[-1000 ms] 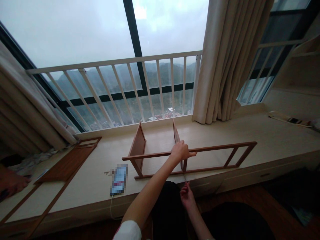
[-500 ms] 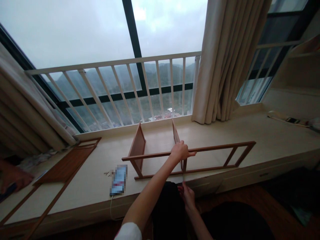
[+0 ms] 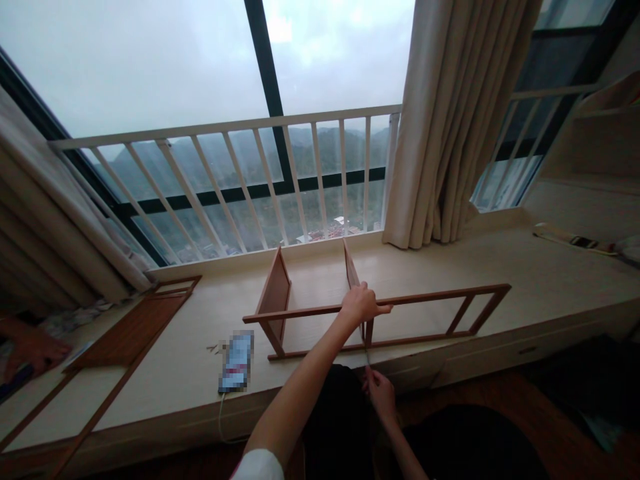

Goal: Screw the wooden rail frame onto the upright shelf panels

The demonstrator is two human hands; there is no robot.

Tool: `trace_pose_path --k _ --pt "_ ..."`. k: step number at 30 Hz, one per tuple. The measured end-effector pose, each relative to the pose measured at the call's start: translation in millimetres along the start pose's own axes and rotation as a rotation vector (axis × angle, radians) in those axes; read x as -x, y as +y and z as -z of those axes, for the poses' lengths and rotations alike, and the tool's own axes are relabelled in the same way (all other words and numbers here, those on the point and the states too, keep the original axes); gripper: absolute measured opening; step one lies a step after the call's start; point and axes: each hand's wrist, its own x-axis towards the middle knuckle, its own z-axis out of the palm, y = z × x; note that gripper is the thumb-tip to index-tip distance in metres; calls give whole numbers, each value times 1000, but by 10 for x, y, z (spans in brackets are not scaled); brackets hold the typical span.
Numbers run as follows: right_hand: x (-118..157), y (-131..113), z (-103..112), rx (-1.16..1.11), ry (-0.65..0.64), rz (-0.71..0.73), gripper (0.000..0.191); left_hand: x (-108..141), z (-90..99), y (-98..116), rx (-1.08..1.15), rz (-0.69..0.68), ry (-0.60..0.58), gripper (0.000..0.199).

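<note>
We count one wooden frame (image 3: pixel 430 297) standing on edge on the window ledge (image 3: pixel 220 300), right in front of us, with two brown panels (image 3: pixel 274 287) upright on its window side. Left hand (image 3: pixel 360 301) is wrapped over the top rail, one digit pointing right; its palm side is hidden, and the forearm covers part of the lower rail. Right hand (image 3: pixel 380 393) is below the ledge edge, pinching a thin rod (image 3: pixel 367 359) that points up at the lower rail; too small for us to tell what it is or whether it touches. One second wooden frame (image 3: pixel 125 333) lies flat at left, cut off by the picture edge. One phone (image 3: pixel 236 360), screen pixelated, any writing unreadable to us; one white cable (image 3: pixel 221 420) at its lower end. A few small pegs (image 3: pixel 214 347) beside it, count unclear. Far left, another person's hand (image 3: pixel 37 350), cut off and dim, is near a dark blue item (image 3: pixel 17 381) we can't identify. Two curtains (image 3: pixel 455 133), one white railing (image 3: pixel 233 125).
</note>
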Motion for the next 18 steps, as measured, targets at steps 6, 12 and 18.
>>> trace_pose_path --k 6,12,18 --pt "-65 -50 -64 -536 -58 -367 29 1 -9 -8 22 7 -2 71" --pt "-137 -124 60 -1013 -333 -644 22 14 3 11 12 17 -6 68" --pt "-97 -125 78 -640 -227 -566 28 18 13 26 3 29 -9 66"
